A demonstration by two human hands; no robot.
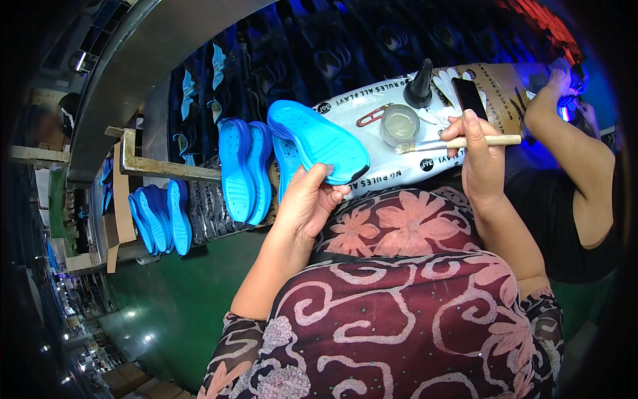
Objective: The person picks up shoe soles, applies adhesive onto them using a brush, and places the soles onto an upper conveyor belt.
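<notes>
Two bare hands are in view: the left hand [311,199] pinches the near edge of a bright blue, foot-shaped sole [320,141], which tilts up and away beyond its fingers, a black patch at its right end. The right hand [481,159] grips a flat brush [438,144] with a pale wooden handle, bristles leftward just beside a round, clear jar [400,125]. Farther left stand more blue soles [236,174].
</notes>
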